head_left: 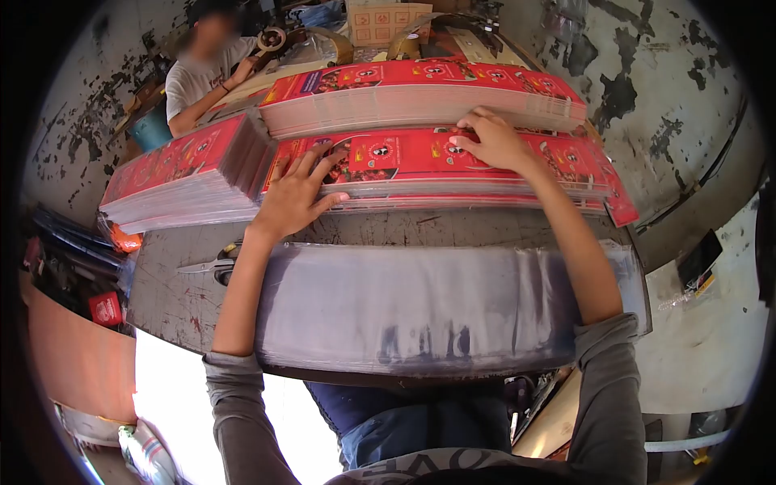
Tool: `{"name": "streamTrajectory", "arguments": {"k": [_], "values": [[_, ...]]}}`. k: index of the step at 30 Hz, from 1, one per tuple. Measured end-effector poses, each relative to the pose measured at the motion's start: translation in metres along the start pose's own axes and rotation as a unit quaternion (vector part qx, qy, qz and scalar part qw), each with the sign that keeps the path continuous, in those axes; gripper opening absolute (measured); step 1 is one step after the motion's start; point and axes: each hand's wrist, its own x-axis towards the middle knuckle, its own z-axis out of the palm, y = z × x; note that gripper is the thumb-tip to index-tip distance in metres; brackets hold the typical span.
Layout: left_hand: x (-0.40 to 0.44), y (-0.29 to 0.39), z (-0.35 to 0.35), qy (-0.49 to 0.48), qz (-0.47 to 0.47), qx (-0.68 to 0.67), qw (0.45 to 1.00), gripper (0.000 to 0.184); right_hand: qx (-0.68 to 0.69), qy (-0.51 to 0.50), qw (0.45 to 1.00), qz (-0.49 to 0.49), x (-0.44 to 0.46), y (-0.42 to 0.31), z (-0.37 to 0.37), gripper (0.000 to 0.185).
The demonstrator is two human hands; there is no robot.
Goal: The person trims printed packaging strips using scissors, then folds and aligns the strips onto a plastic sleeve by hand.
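Note:
My left hand [297, 194] lies with spread fingers on the left end of a low stack of red printed sheets [420, 155]. My right hand [495, 144] rests on the same stack further right, its fingers bent and its thumb apart from them; nothing shows in its grasp. Behind it stands a taller stack of red printed sheets [420, 101]. Another stack of red sheets [174, 174] sits at the left, beside my left hand. Nearer my body lies a pile of clear plastic sleeves [420, 303], between my forearms.
Scissors [212, 265] lie on the scratched dark table [182, 299], partly behind my left forearm. Across the table a person [202, 77] has a hand near a tape roll [272, 39]. A cardboard box [384, 24] stands at the back. Peeling walls flank the table.

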Motion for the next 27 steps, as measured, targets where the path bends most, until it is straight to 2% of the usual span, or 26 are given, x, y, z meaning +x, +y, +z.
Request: {"name": "streamTrajectory", "arguments": {"k": [3,4,7,10,11,13,16,17,19,23,27], "values": [[-0.001,0.0,-0.001,-0.009,-0.002,0.003,1.0,0.058,0.049,0.039,0.998,-0.006,0.007,0.003,0.019,0.032],[0.0,0.001,-0.002,-0.01,-0.006,0.002,1.0,0.058,0.063,0.077,0.994,-0.036,0.005,0.004,0.02,0.022],[0.001,0.004,-0.006,-0.006,-0.006,-0.002,1.0,0.057,0.086,0.116,0.986,-0.081,0.005,0.001,0.016,0.017],[0.001,0.004,-0.005,-0.006,-0.01,-0.002,1.0,0.059,0.086,0.156,0.978,-0.108,0.005,-0.002,0.018,0.018],[0.0,0.006,-0.005,-0.008,-0.009,-0.003,1.0,0.059,0.087,0.155,0.978,-0.107,0.005,-0.003,0.016,0.018],[-0.001,0.009,-0.006,0.02,-0.01,0.114,0.993,0.062,0.11,0.115,0.984,-0.081,0.005,-0.003,0.013,0.02],[-0.001,0.01,-0.007,0.04,-0.015,0.153,0.987,0.064,0.108,0.089,0.989,-0.037,0.006,-0.007,0.008,0.021],[-0.001,0.009,-0.006,0.039,-0.015,0.153,0.987,0.064,0.109,0.088,0.989,-0.037,0.006,-0.007,0.012,0.021],[-0.001,0.008,-0.002,0.04,-0.028,0.089,0.995,0.063,0.032,0.162,0.983,-0.085,0.005,-0.003,0.02,0.022],[-0.002,0.008,-0.003,0.025,-0.039,0.079,0.996,0.065,0.01,0.167,0.983,-0.078,0.005,-0.002,0.023,0.022],[0.0,0.005,-0.003,0.021,-0.041,0.057,0.997,0.067,0.049,0.157,0.984,-0.069,0.008,-0.001,0.02,0.021]]}}
